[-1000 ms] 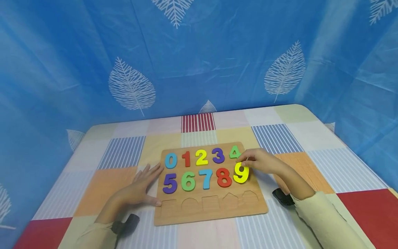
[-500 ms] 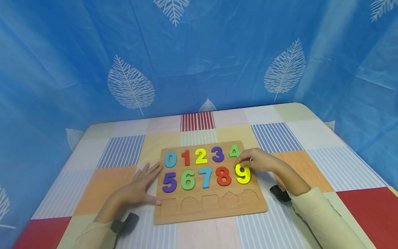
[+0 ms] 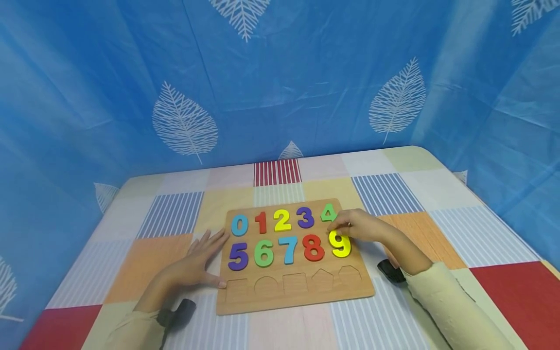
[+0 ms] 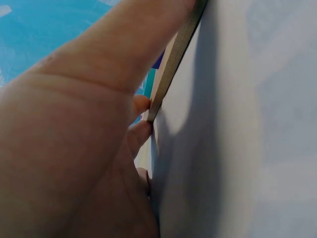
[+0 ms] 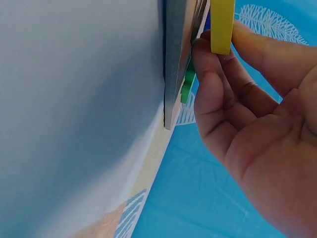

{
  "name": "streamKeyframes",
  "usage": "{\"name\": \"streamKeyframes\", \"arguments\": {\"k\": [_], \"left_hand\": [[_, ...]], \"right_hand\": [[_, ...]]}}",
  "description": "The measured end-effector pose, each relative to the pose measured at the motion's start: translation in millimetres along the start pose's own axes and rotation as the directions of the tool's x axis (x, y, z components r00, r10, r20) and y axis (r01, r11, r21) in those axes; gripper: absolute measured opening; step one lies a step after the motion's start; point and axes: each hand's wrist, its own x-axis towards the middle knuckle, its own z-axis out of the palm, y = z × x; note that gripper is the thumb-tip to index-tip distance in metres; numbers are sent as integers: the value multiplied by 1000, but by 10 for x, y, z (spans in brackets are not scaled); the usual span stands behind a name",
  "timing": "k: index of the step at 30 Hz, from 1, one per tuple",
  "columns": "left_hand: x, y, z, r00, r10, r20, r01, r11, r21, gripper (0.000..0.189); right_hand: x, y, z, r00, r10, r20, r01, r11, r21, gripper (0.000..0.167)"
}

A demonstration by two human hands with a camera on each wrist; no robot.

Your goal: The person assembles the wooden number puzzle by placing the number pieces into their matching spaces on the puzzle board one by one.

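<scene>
A wooden number board (image 3: pixel 297 307) lies on the table, its colored numerals in two rows. My right hand (image 3: pixel 359 225) pinches the top of the yellow number nine (image 3: pixel 344 249) over the right end of the lower row. In the right wrist view the yellow nine (image 5: pixel 222 27) is held between thumb and fingers, standing off the board's face. The green four (image 3: pixel 328 213) is just beyond my fingertips, partly covered. My left hand (image 3: pixel 197 262) rests at the board's left edge, fingers spread and thumb touching the lower left. The left wrist view shows fingertips against the board's edge (image 4: pixel 171 64).
The red eight (image 3: pixel 313 248) sits left of the nine. Along the board's front run several shallow shape outlines, including a pentagon (image 3: pixel 323 281). A patchwork cloth (image 3: pixel 280 194) covers the table, and a blue leaf-print curtain (image 3: pixel 280 97) hangs behind it.
The yellow nine has turned and shifted slightly under my right fingers, which stay on its top. My left hand keeps its place on the board.
</scene>
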Motion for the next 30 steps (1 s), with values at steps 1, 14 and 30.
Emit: {"name": "streamKeyframes", "arguments": {"k": [1,14,30], "left_hand": [[4,-5,3,1000,2,-3,-2,1000,-2,110],[5,-3,37,1000,-2,-1,2,1000,-19,110],[110,-44,157,999,1,37,1,999,-50,101]], "right_hand": [[-1,-3,0,1000,4,2,-4,1000,0,20],[10,26,18,999,29,18,-30,999,44,23],[-246,346,-157,993,106,-51,-102,992,72,30]]}}
